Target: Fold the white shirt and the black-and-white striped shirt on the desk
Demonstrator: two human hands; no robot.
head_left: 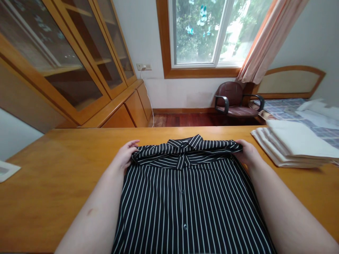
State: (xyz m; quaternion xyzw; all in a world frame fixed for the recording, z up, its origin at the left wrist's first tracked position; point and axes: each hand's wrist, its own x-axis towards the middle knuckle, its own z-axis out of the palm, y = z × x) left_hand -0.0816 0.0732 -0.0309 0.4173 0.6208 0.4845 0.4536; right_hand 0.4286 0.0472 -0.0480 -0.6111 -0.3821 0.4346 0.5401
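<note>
A black shirt with white stripes [169,201] lies on the wooden table, its buttoned front facing up. The collar [195,141] is at the far end, and the shoulder part is lifted and bunched into a fold there. My left hand [126,153] grips the shirt's left shoulder corner, fingers curled round the cloth. At the opposite shoulder corner, my right hand [247,152] pinches the fabric, with some of its fingers hidden beneath. Between both hands the upper edge is held stretched. The shirt's lower end runs out of view at the bottom.
A stack of folded white cloths [296,144] sits on the table [66,169] at right. A white-framed object [9,170] is at the left edge. Beyond the table are a glass-door cabinet [111,95], a maroon armchair [233,98] and a bed [286,106].
</note>
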